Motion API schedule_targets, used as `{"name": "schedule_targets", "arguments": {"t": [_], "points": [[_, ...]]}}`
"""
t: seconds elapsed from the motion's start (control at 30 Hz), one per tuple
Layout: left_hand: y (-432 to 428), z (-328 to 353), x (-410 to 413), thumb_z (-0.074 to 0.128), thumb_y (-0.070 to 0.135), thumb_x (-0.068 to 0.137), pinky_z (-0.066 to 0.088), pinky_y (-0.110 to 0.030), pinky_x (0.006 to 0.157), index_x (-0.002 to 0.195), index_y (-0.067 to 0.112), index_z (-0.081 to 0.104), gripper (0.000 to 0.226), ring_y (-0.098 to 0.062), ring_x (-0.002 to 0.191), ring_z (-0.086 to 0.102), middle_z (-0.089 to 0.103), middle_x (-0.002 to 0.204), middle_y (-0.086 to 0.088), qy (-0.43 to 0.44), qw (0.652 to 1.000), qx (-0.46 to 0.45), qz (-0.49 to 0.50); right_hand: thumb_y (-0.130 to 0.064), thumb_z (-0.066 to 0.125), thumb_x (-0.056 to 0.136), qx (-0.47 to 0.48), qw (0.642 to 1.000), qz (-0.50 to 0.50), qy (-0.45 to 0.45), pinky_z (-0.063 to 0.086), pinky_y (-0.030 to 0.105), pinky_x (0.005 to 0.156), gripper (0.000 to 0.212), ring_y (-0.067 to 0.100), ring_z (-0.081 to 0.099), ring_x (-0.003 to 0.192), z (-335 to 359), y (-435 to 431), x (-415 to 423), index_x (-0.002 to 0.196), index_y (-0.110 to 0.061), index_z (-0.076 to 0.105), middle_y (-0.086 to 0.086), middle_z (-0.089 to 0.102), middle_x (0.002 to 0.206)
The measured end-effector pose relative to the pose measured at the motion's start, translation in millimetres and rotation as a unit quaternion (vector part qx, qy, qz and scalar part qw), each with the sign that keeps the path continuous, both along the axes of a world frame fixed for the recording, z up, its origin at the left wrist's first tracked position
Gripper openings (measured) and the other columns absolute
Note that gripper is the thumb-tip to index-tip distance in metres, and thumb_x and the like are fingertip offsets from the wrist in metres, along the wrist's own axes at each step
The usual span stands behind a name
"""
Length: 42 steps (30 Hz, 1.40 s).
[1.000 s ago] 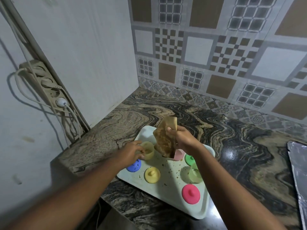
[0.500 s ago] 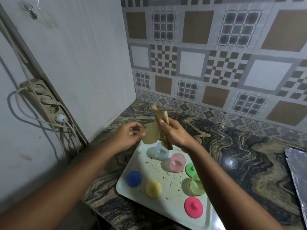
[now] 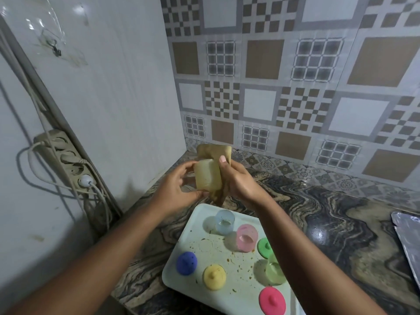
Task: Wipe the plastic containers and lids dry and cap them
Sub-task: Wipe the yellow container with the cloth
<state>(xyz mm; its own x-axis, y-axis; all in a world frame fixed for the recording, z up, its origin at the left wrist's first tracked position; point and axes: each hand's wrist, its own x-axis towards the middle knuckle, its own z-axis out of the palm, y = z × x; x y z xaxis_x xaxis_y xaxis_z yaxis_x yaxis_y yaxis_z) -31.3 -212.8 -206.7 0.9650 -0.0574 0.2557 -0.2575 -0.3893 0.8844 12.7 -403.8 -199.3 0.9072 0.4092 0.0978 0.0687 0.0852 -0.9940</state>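
Here, the left hand (image 3: 179,185) grips the yellow container (image 3: 208,176), fingers and thumb curled round its left side. The right hand (image 3: 238,180) clasps a tan cloth (image 3: 214,151) against the container's right side, with the thumb laid over the upper edge. The cloth projects above the right thumb and hangs below the container. Both hands are raised above the countertop (image 3: 329,223), just beyond the far edge of the tray (image 3: 172,264). Below the right wrist, a blue container (image 3: 224,221) and a pink container (image 3: 246,237) stand on the tray. A green lid (image 3: 264,246) and a green container (image 3: 273,270) lie partly under the right forearm. A blue lid (image 3: 186,263) and a yellow lid (image 3: 214,276) sit between the forearms, and a pink lid (image 3: 272,300) sits at the near edge. The side wall (image 3: 113,98) stands close to the left of the left hand and carries a power strip (image 3: 68,160). To the right of the right hand, countertop extends to a metal sheet (image 3: 406,237).
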Motion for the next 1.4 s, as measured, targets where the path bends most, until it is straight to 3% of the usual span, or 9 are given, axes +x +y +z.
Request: {"name": "schedule_targets", "arguments": {"t": [0.3,0.47,0.57,0.77,1.03,1.13,1.23,1.33,1.4], "points": [[7.9,16.3,10.7,0.081,0.004,0.079,0.063,-0.046,0.059,0.133,0.024,0.052,0.064,-0.019,0.098,0.073,0.056,0.133,0.010,0.025,0.996,-0.076,0.032,-0.041,0.043,0.104,-0.123,0.971,-0.005,-0.205,0.045,0.033,0.075,0.031,-0.006,0.057,0.074,-13.9,-1.9,-17.6,0.128,-0.048,0.062,-0.033,0.052,0.086],[14.9,18.8,15.8,0.078,-0.005,0.078,0.062,-0.043,0.058,0.123,0.032,0.052,0.064,-0.026,0.099,0.071,0.051,0.136,0.003,0.014,0.994,-0.100,0.043,-0.031,0.042,0.106,-0.202,0.930,0.021,-0.305,0.053,0.040,0.079,0.027,0.014,0.070,0.097,-29.3,-19.7,-25.5,0.115,-0.020,0.066,-0.010,0.068,0.089],[16.9,20.4,15.4,0.084,0.004,0.075,0.062,-0.044,0.058,0.126,0.033,0.049,0.067,-0.022,0.097,0.071,0.048,0.136,0.003,0.008,0.996,-0.076,0.051,-0.039,0.043,0.102,-0.098,0.981,-0.027,-0.167,0.049,0.041,0.061,0.052,0.021,0.059,0.065,-38.6,-23.2,-23.6,0.106,0.007,0.065,0.011,0.062,0.072],[12.7,16.1,8.6,0.087,0.008,0.072,0.062,-0.048,0.059,0.134,0.032,0.050,0.077,-0.024,0.100,0.068,0.049,0.135,0.004,0.033,0.998,-0.041,0.039,-0.038,0.033,0.111,0.208,0.969,-0.122,0.053,0.060,0.045,0.072,0.044,0.033,0.073,0.095,1.1,-19.9,-8.6,0.122,-0.010,0.064,0.020,0.072,0.113],[-3.7,20.9,2.3,0.086,0.003,0.072,0.062,-0.047,0.063,0.136,0.042,0.052,0.083,-0.029,0.101,0.073,0.059,0.134,0.010,0.076,0.992,-0.097,-0.012,-0.038,0.041,0.108,-0.124,0.974,-0.052,-0.181,0.057,0.054,0.053,0.040,0.044,0.064,0.058,22.2,0.6,-11.6,0.089,-0.009,0.061,0.024,0.063,0.066],[-4.7,17.7,0.3,0.084,-0.003,0.073,0.062,-0.048,0.065,0.139,0.030,0.052,0.080,-0.025,0.094,0.075,0.062,0.132,0.004,0.064,0.992,-0.106,0.013,-0.029,0.043,0.109,-0.155,0.959,-0.048,-0.232,0.055,0.040,0.056,0.025,0.020,0.065,0.055,18.8,-0.1,-14.1,0.104,-0.019,0.066,0.001,0.066,0.066],[-3.5,15.3,-0.1,0.088,0.009,0.071,0.062,-0.050,0.068,0.133,0.028,0.056,0.073,-0.019,0.091,0.075,0.063,0.129,0.011,0.043,0.996,-0.061,0.039,-0.025,0.044,0.109,-0.200,0.938,-0.028,-0.282,0.046,0.024,0.076,0.032,-0.012,0.057,0.077,10.5,-3.9,-13.5,0.129,-0.009,0.063,-0.007,0.069,0.106],[-6.4,18.3,-1.3,0.088,0.012,0.072,0.063,-0.048,0.067,0.131,0.027,0.057,0.069,-0.018,0.089,0.075,0.064,0.126,0.012,0.028,0.997,-0.045,0.047,-0.023,0.044,0.109,-0.223,0.911,-0.016,-0.347,0.040,0.017,0.106,0.041,-0.004,0.041,0.138,1.4,-9.0,-13.6,0.148,-0.011,0.051,0.000,0.032,0.164],[-6.9,20.0,-1.0,0.086,0.009,0.074,0.063,-0.048,0.061,0.130,0.021,0.057,0.065,-0.020,0.088,0.075,0.062,0.126,0.009,0.023,0.996,-0.066,0.057,-0.025,0.044,0.108,-0.231,0.898,-0.004,-0.375,0.044,0.019,0.104,0.042,0.001,0.044,0.137,-3.1,-10.7,-16.8,0.148,-0.010,0.051,0.000,0.027,0.165]]}}
